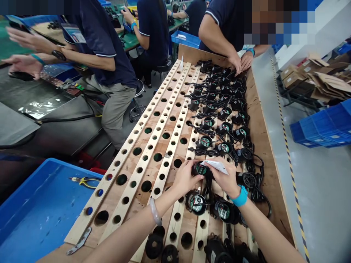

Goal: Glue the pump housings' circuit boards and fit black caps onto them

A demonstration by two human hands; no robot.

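My left hand point(184, 179) curls round a small black motor point(199, 169) with a green label, seated in a hole of the wooden rack point(153, 146) — fingers closed on its side. My right hand point(226, 179) pinches a white slip point(218, 166) just above the same motor, fingers closed on the paper. More motors point(219, 109) with black cords fill the rack's right rows. A blue bin point(35, 212) sits at left, pliers point(85, 180) in it.

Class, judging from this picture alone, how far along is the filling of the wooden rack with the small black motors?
Done: the right-hand rows hold motors. In hand: the left hand and right hand are on one motor, right pinching a white slip. Left: the rack's left-hand holes stand empty.
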